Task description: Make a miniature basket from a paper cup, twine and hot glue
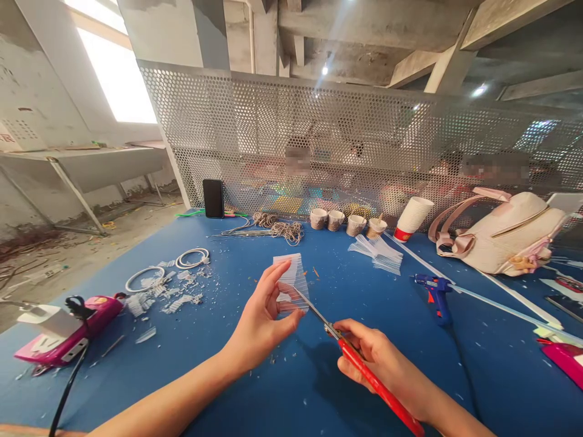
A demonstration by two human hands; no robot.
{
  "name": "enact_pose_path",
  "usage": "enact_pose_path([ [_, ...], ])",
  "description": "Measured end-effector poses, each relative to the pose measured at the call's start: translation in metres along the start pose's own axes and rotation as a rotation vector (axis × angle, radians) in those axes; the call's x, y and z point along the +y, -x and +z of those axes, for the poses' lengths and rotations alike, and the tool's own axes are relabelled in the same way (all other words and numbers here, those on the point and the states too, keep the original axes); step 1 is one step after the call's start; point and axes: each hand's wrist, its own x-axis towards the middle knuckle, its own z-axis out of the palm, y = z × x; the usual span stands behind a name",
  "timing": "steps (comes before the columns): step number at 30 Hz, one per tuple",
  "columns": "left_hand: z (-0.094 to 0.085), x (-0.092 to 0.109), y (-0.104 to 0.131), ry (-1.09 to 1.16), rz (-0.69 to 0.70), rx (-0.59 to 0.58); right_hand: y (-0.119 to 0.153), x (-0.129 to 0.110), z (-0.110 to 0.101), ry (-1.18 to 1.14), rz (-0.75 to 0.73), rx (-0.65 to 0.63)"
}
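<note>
Near the middle of the blue table, my left hand [259, 318] is closed on a translucent ribbed plastic sheet [296, 273], its thumb below and its fingers above and behind. My right hand [380, 358] grips red-handled scissors [364, 368]. Their blades point up and left and reach the sheet beside my left fingertips. Whether the blades are parted is hard to make out. Part of the sheet is hidden behind my left fingers. Farther back, a pile of similar ribbed strips [380, 254] lies on the table.
Plastic scraps [184, 300] and white rings [192, 258] lie left, near a pink power strip [73, 334]. Twine [285, 229], several small cups [355, 225], stacked paper cups [413, 218] and a phone [213, 198] stand along a perforated panel [255, 133]. Right are a glue gun [436, 295] and backpack [505, 233].
</note>
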Motion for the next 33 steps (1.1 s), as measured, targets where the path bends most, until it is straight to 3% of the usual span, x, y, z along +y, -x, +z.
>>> enact_pose_path([
  [19, 0.001, 0.001, 0.0, -0.026, 0.025, 0.011, -0.001, 0.008, -0.003, 0.025, 0.016, 0.025],
  [33, 0.003, 0.004, -0.001, 0.017, 0.046, 0.047, -0.003, -0.003, 0.009, -0.025, 0.041, 0.045],
])
